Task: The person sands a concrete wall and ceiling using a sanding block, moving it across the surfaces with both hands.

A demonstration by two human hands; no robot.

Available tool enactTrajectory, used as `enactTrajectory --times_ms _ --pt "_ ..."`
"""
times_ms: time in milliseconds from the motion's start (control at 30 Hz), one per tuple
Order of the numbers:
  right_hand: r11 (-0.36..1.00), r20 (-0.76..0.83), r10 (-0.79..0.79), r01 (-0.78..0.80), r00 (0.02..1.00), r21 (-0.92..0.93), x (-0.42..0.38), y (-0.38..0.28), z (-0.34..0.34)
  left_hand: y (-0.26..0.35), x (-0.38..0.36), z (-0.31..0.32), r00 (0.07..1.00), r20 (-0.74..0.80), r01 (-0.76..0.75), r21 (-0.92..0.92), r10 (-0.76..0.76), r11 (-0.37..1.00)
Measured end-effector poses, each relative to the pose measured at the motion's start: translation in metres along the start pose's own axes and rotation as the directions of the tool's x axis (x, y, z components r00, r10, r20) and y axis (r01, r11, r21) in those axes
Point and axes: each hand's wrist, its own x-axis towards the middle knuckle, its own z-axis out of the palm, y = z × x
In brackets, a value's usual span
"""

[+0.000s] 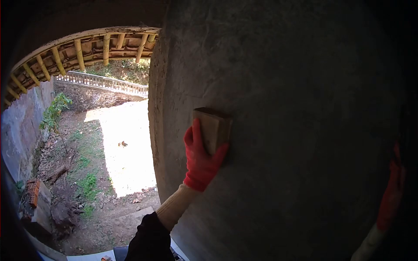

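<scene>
My left hand (pixel 202 158), in a red glove with a cream cuff, grips a brown rectangular block (pixel 213 128). The block is held against the dark grey wall (pixel 270 191), its face towards me partly covered by the fingers. At the far right edge, my right hand (pixel 390 195) is also in a red glove, raised beside the wall. It lies in deep shadow, so its fingers are hard to make out, and nothing can be seen clearly in it.
Left of the wall's rough edge (pixel 157 108) an opening shows a yard below. Bamboo poles (pixel 79 54) hold a tiled roof over it. A white railing (pixel 104 81), green plants (pixel 56 108) and an orange hollow brick (pixel 32 192) are outside.
</scene>
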Motion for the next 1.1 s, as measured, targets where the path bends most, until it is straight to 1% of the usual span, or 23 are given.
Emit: enactTrajectory --times_ms 33,133,200,267,300,333,367,467,500,533,567,600,700,767,800,833,867,900,967,1000,1033,1067,1100 --pt "0.999 -0.021 0.029 -0.028 0.999 0.019 -0.002 0.001 0.002 -0.016 0.016 0.000 0.969 -0.081 0.230 -0.059 -0.234 0.972" --pt "0.993 -0.091 0.110 -0.105 0.990 0.061 -0.005 0.003 0.008 -0.033 0.015 0.002 0.955 -0.141 0.266 0.015 -0.261 0.964" --pt "0.982 -0.134 0.171 -0.159 0.976 0.100 -0.008 -0.001 0.010 -0.002 -0.027 0.008 0.998 -0.059 0.031 0.115 -0.024 0.993" --pt "0.971 -0.173 0.220 -0.199 0.960 0.130 -0.006 -0.013 0.021 0.039 -0.079 0.005 0.972 0.093 -0.223 0.087 0.215 0.971" --pt "0.965 -0.196 0.243 -0.216 0.950 0.147 -0.006 -0.018 0.023 0.042 -0.099 0.003 0.902 0.175 -0.404 0.021 0.394 0.915" --pt "0.960 -0.217 0.261 -0.230 0.941 0.159 -0.006 -0.021 0.025 0.043 -0.110 0.002 0.792 0.239 -0.565 -0.063 0.562 0.823" --pt "0.958 -0.236 0.271 -0.237 0.933 0.163 -0.005 -0.025 0.024 0.043 -0.109 0.003 0.797 0.233 -0.559 -0.068 0.558 0.826" --pt "0.969 -0.178 0.233 -0.213 0.956 0.125 -0.004 0.010 0.009 0.022 -0.079 -0.003 0.944 0.177 -0.297 0.090 0.278 0.951" --pt "0.973 -0.157 0.217 -0.201 0.963 0.113 -0.004 0.020 0.005 0.001 -0.063 -0.001 0.993 0.073 -0.102 0.086 0.096 0.991" --pt "0.976 -0.141 0.206 -0.192 0.968 0.107 -0.004 0.027 0.004 -0.020 -0.046 0.001 0.995 -0.027 0.094 0.062 -0.092 0.994" --pt "0.977 -0.127 0.202 -0.191 0.971 0.099 -0.006 0.032 0.001 -0.042 -0.026 -0.004 0.949 -0.064 0.307 -0.035 -0.308 0.951" --pt "0.977 -0.117 0.202 -0.191 0.972 0.096 -0.005 0.038 0.000 -0.054 -0.013 -0.009 0.857 -0.080 0.497 -0.135 -0.509 0.857" --pt "0.977 -0.105 0.203 -0.195 0.973 0.084 -0.007 0.053 0.003 -0.056 -0.024 -0.009 0.908 -0.047 0.416 -0.008 -0.416 0.909" --pt "0.980 -0.094 0.196 -0.191 0.976 0.061 -0.006 0.059 0.002 -0.022 -0.061 0.002 0.993 0.017 0.114 0.089 -0.116 0.989" --pt "0.979 -0.091 0.198 -0.193 0.976 0.064 -0.003 0.049 0.004 0.006 -0.080 0.002 0.997 0.065 -0.039 0.101 0.033 0.994" --pt "0.999 -0.065 -0.038 0.036 0.997 -0.031 0.004 0.023 0.006 0.031 -0.100 0.000 0.967 0.163 -0.207 0.067 0.194 0.976" --pt "0.957 -0.018 -0.270 0.266 0.963 -0.117 0.014 -0.010 0.007 0.044 -0.111 -0.002 0.903 0.252 -0.364 0.017 0.349 0.931" --pt "0.854 0.046 -0.485 0.484 0.873 -0.192 0.024 -0.042 0.008 0.041 -0.110 -0.003 0.903 0.249 -0.364 0.017 0.349 0.931" --pt "0.486 0.228 -0.804 0.828 0.549 -0.281 0.037 -0.077 0.006 0.030 -0.109 -0.006 0.846 0.296 -0.466 0.006 0.444 0.885" --pt "0.483 0.233 -0.804 0.830 0.547 -0.281 0.027 -0.062 0.009 0.018 -0.098 -0.008 0.919 0.243 -0.341 0.096 0.310 0.935" --pt "0.952 -0.117 -0.298 0.286 0.947 -0.111 0.005 -0.034 0.017 -0.009 -0.085 -0.007 0.983 0.138 -0.141 0.115 0.125 0.983" --pt "0.900 -0.267 0.419 -0.359 0.868 0.247 -0.007 -0.018 0.019 -0.035 -0.071 -0.007 0.997 0.033 0.065 0.112 -0.069 0.992" --pt "0.929 -0.233 0.368 -0.346 0.900 0.130 -0.009 -0.015 0.015 -0.051 -0.049 -0.013 0.945 -0.026 0.325 -0.037 -0.326 0.945"
